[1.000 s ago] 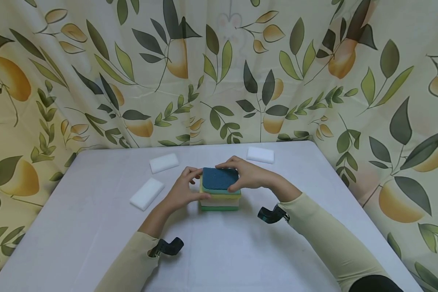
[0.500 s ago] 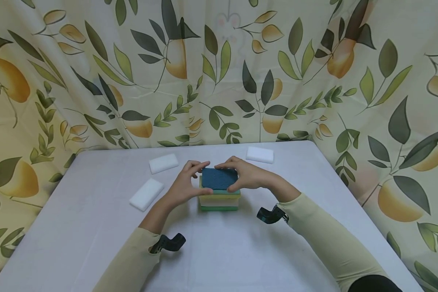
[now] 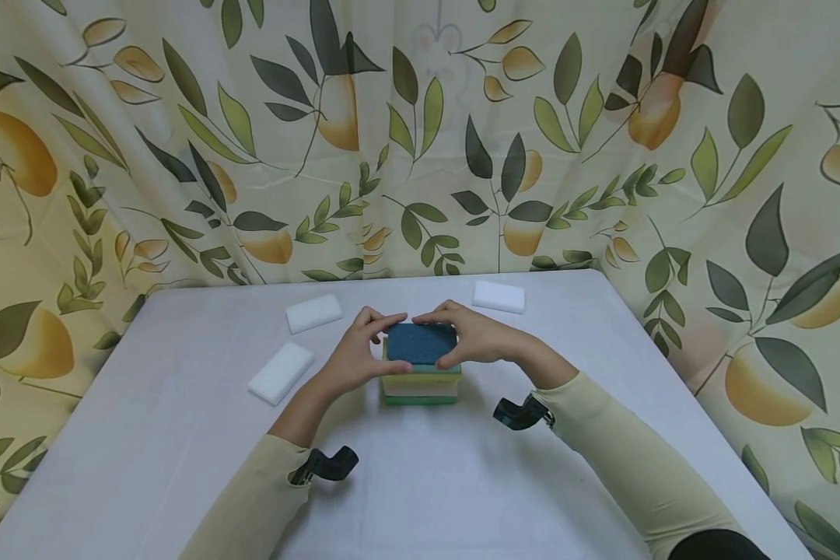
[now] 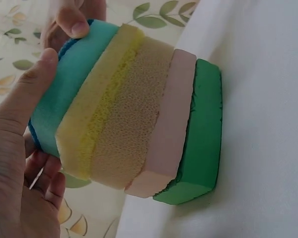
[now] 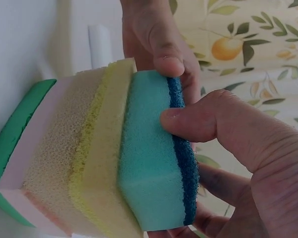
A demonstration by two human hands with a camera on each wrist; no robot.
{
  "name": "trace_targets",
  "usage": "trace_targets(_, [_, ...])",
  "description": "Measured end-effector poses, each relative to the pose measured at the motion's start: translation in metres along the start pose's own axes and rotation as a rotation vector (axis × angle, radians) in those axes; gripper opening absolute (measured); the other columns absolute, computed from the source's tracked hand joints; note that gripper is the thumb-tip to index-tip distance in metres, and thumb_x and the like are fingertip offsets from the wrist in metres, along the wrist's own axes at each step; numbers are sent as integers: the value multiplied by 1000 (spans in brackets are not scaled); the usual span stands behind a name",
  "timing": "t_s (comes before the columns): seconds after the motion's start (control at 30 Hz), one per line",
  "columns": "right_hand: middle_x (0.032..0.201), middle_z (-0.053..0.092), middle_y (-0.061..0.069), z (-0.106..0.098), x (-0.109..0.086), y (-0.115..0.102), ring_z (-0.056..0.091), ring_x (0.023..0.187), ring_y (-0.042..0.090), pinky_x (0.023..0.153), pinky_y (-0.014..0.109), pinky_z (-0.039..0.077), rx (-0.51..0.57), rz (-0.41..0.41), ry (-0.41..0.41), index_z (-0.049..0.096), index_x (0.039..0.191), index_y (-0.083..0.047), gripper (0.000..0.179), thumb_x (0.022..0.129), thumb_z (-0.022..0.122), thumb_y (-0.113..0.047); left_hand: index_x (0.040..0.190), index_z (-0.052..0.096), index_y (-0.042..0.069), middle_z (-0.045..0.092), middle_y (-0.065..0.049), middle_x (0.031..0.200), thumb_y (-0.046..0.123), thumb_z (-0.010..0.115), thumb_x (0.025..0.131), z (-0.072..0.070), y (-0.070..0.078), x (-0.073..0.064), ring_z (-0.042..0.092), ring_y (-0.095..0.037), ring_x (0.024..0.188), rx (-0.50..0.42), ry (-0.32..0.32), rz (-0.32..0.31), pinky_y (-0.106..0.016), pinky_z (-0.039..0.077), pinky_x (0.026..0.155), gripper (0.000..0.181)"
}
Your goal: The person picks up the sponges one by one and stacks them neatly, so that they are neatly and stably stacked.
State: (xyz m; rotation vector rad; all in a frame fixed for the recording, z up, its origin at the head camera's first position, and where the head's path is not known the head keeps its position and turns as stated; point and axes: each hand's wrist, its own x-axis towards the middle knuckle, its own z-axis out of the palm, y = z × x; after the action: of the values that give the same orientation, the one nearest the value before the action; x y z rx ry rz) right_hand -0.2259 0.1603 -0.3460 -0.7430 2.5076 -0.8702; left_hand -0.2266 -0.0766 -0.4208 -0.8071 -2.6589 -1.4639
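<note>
A stack of sponges stands mid-table. From the bottom up, its layers are a green sponge (image 4: 201, 134), a pale pink layer (image 4: 166, 129), a porous beige layer (image 4: 126, 114) and a yellow layer (image 4: 92, 114). On top lies a teal sponge (image 5: 151, 144) with a dark blue scouring face (image 3: 421, 342). My left hand (image 3: 353, 354) holds this top sponge near its left end, thumb on the front edge, fingers toward the back. My right hand (image 3: 483, 337) pinches the right end in the same way. The fingers behind the sponge are partly hidden.
Three white blocks lie on the white-covered table (image 3: 392, 498): one white block (image 3: 281, 373) to the left, another (image 3: 313, 313) behind it, and a third (image 3: 498, 297) at the back right. A leaf-and-fruit patterned curtain (image 3: 420, 210) hangs behind the table.
My left hand has moved up from the stack's left side and slightly right, onto the top sponge's edges. The right hand stays in place, and the stack looks unmoved.
</note>
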Motion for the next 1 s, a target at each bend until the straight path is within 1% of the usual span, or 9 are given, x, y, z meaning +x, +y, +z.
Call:
trace_targets(0.1, [134, 45, 15, 0, 0, 0, 49, 119, 32, 101, 49, 43, 0, -2, 1, 48, 146, -14, 73, 79, 77, -17, 142, 54, 13, 43, -5, 108, 33, 89, 71, -1, 1, 0, 46, -25, 97, 26, -7, 1, -36, 41, 78, 82])
trace_targets(0.13, [134, 45, 15, 0, 0, 0, 49, 119, 32, 101, 49, 43, 0, -2, 2, 48, 146, -14, 73, 79, 77, -17, 142, 55, 13, 44, -4, 109, 33, 89, 71, -1, 1, 0, 46, -23, 97, 29, -8, 2, -35, 41, 78, 81])
trace_targets(0.27, [134, 45, 15, 1, 1, 1, 49, 120, 32, 101, 49, 43, -1, -1, 0, 49, 146, -15, 73, 80, 77, -17, 141, 55, 15, 48, -2, 116, 34, 89, 71, -1, 0, 0, 47, -20, 99, 33, -11, 2, -41, 45, 80, 81])
trace_targets(0.4, [135, 45, 14, 1, 1, 1, 49, 120, 32, 102, 49, 43, 4, 5, 1, 49, 146, -15, 73, 80, 78, -18, 142, 55, 17, 52, -2, 122, 36, 89, 70, -2, 0, -1, 51, -21, 102, 30, -4, -13, -49, 47, 86, 82])
trace_targets(0.47, [135, 45, 14, 1, 1, 1, 48, 120, 32, 102, 49, 43, 3, 7, 3, 49, 146, -15, 73, 79, 78, -18, 142, 54, 19, 55, -1, 126, 39, 89, 70, -2, 0, -2, 53, -21, 103, 44, 0, -27, -49, 48, 87, 82])
trace_targets(0.57, [135, 45, 14, 1, 1, 1, 49, 120, 32, 102, 49, 44, -6, 1, 4, 49, 146, -15, 73, 79, 78, -19, 143, 53, 23, 57, -1, 131, 43, 87, 71, -3, 2, -4, 54, -20, 102, 78, 4, -43, -44, 49, 85, 82])
trace_targets(0.67, [135, 46, 14, 1, 1, 1, 49, 120, 32, 101, 49, 44, -16, -9, 4, 49, 146, -15, 73, 79, 78, -18, 143, 53, 21, 59, -1, 127, 42, 87, 71, -2, 3, -5, 54, -21, 99, 79, 6, -36, -44, 49, 84, 83])
trace_targets(0.8, [135, 46, 14, 1, 1, 2, 49, 120, 32, 102, 49, 44, -18, -17, 3, 49, 146, -15, 73, 79, 78, -18, 143, 54, 15, 57, -1, 116, 39, 88, 71, -2, 3, -4, 53, -21, 97, 59, 9, -13, -50, 49, 86, 83])
trace_targets(1.0, [135, 46, 14, -1, -1, 4, 50, 121, 32, 103, 50, 43, 15, -23, -9, 49, 146, -14, 72, 80, 78, -18, 141, 56, 15, 54, -1, 111, 36, 89, 70, -1, 2, -4, 52, -21, 97, 47, 6, -6, -51, 49, 86, 81])
